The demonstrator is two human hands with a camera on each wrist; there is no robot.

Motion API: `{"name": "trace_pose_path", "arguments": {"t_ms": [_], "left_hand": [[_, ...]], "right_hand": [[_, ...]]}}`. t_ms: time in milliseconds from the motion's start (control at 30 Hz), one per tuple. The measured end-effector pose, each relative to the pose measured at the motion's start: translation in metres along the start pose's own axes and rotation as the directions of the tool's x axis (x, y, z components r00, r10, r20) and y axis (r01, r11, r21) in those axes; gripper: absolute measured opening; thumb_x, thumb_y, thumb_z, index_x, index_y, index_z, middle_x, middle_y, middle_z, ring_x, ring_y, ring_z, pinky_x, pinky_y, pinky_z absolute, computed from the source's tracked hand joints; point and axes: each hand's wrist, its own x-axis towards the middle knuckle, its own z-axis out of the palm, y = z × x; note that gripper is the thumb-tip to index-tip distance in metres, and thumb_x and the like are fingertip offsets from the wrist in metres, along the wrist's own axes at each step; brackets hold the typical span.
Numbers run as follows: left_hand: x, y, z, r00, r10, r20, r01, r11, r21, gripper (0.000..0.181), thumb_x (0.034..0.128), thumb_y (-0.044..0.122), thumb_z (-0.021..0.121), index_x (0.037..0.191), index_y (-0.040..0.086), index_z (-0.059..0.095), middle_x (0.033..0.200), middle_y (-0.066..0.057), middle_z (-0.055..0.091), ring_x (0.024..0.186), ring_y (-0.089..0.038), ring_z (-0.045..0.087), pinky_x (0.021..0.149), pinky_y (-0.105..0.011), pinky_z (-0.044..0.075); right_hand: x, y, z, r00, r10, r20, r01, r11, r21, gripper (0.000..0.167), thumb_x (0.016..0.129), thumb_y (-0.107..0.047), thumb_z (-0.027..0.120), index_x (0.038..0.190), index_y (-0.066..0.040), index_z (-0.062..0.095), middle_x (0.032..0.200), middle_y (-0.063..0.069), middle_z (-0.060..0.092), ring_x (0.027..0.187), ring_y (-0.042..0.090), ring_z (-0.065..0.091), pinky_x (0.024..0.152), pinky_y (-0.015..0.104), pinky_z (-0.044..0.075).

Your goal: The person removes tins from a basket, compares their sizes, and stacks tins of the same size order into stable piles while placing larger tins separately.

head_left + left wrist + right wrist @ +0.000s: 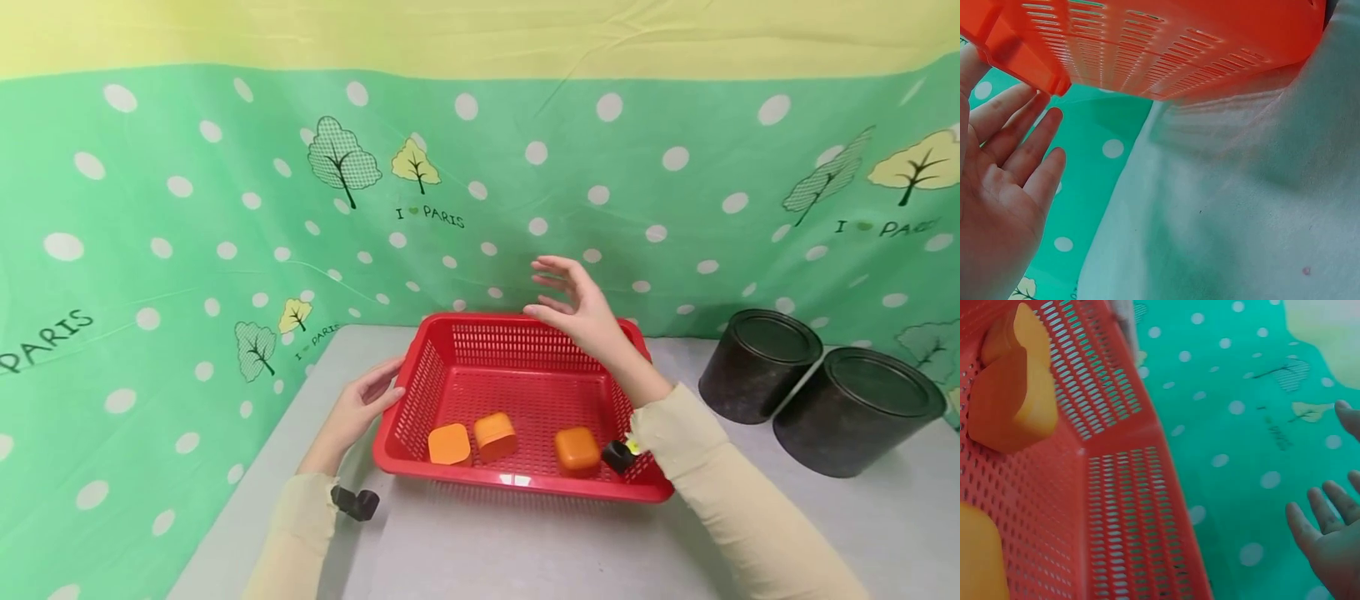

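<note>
A red plastic basket point(517, 479) with slotted walls stands on the table. Inside it are an orange block point(450, 444) at the left, a second orange block point(495, 437) beside it, and another orange block point(577, 450) further right. My left hand point(363, 404) holds the basket's left rim, thumb over the edge; in the left wrist view several fingers spread loosely below the rim. Above the basket's far right part, my right hand point(577, 308) is raised with fingers apart and nothing in them. The right wrist view shows this hand point(1335, 547) apart from the basket wall.
Two dark cylindrical cans stand right of the basket: one can point(757, 367) further back, the other can point(855, 417) nearer. A green patterned cloth point(525, 192) hangs behind and along the left of the pale table point(465, 550). Small black devices sit at both wrists.
</note>
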Motion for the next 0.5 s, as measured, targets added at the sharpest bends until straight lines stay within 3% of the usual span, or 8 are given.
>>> {"name": "trace_pose_path", "arguments": {"t_ms": [133,267,367,500], "left_hand": [[0.0,0.001,0.0,1.0,-0.003,-0.002,0.003,1.0,-0.01,0.055,0.0965,0.015,0.065,0.148,0.007,0.047,0.157,-0.015,0.043,0.145,-0.033,0.04,0.117,-0.037,0.034],[0.0,0.001,0.0,1.0,0.003,0.004,-0.003,1.0,-0.015,0.055,0.0964,0.015,0.065,0.148,0.007,0.047,0.157,-0.015,0.042,0.146,-0.033,0.04,0.117,-0.037,0.035],[0.0,0.001,0.001,1.0,0.004,0.003,-0.004,1.0,-0.016,0.055,0.0965,0.014,0.065,0.148,0.007,0.047,0.157,-0.015,0.042,0.146,-0.033,0.04,0.116,-0.034,0.036],[0.0,0.0,0.0,1.0,-0.001,-0.001,0.001,1.0,-0.008,0.055,0.0963,0.014,0.065,0.148,0.007,0.048,0.156,-0.015,0.043,0.145,-0.032,0.041,0.114,-0.029,0.036]], "right_hand": [[0.006,0.016,0.015,0.993,0.005,0.116,-0.007,1.0,0.016,0.061,0.092,-0.004,0.069,0.146,-0.006,0.041,0.152,0.015,0.044,0.142,0.033,0.044,0.114,0.049,0.045],[0.005,0.03,0.025,0.958,0.034,0.284,-0.039,0.999,0.012,0.051,0.093,-0.004,0.067,0.141,-0.004,0.05,0.148,0.016,0.05,0.14,0.034,0.046,0.114,0.049,0.044],[0.003,0.036,0.029,0.903,0.056,0.426,-0.063,0.998,0.003,0.043,0.094,-0.006,0.067,0.135,-0.005,0.058,0.142,0.013,0.058,0.136,0.029,0.051,0.114,0.047,0.044],[0.001,0.042,0.033,0.801,0.09,0.593,-0.111,0.994,-0.001,0.036,0.093,-0.011,0.068,0.129,-0.007,0.065,0.132,0.007,0.066,0.126,0.023,0.059,0.107,0.04,0.051]]}}
